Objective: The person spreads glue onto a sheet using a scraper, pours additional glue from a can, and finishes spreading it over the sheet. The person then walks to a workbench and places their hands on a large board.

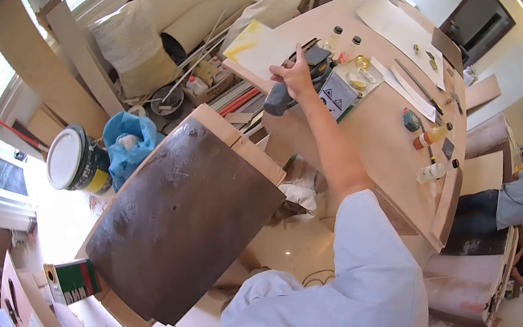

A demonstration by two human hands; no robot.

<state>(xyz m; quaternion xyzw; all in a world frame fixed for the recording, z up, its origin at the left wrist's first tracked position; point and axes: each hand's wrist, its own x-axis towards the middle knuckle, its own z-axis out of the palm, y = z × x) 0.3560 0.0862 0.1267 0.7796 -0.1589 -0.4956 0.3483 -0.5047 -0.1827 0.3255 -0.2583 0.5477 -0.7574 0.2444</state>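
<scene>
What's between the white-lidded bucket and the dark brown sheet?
In the head view, a blue plastic bag, then pale wood bordering the sheet.

A sheet [185, 219] lies at eight o'clock, a bucket [68, 158] past it near nine, a sack [131, 51] at eleven, a bottle [432, 136] on the desk [378, 149] at three.

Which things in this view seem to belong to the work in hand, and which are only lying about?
Probably in use:
dark grey object, apparently held in the right hand
perhaps the brown-faced panel, close by

Probably just lying about:
blue bag
white-lidded bucket
pale sack
orange bottle
</scene>
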